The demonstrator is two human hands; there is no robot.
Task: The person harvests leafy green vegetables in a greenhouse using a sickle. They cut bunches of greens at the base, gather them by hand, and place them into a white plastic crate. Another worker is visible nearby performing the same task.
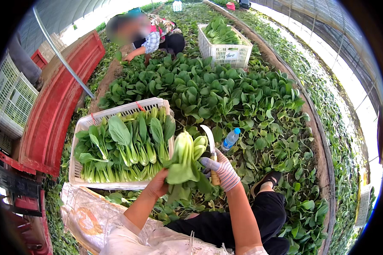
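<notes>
My bare left hand (158, 184) grips heads of bok choy (184, 149), pale stem bases up and leaves hanging down. My right hand (225, 170), in a striped fingerless-looking glove, holds a curved harvesting knife (208, 137) by its wooden handle, blade upward. Its gloved thumb is close to the bok choy leaves; whether it touches them I cannot tell. Left of the bunch stands a white plastic crate (74, 159), with rows of bok choy (131, 143) laid in it. Just beyond my right hand, a water bottle (231, 139) with a blue cap leans among the leaves.
Uncut bok choy (191, 86) grows ahead. A co-worker (153, 41) crouches at the far left, near another filled crate (229, 52). A red metal side panel (63, 102) and stacked crates (12, 92) stand left. A white woven sack (92, 213) lies beside me; a hose (319, 140) runs right.
</notes>
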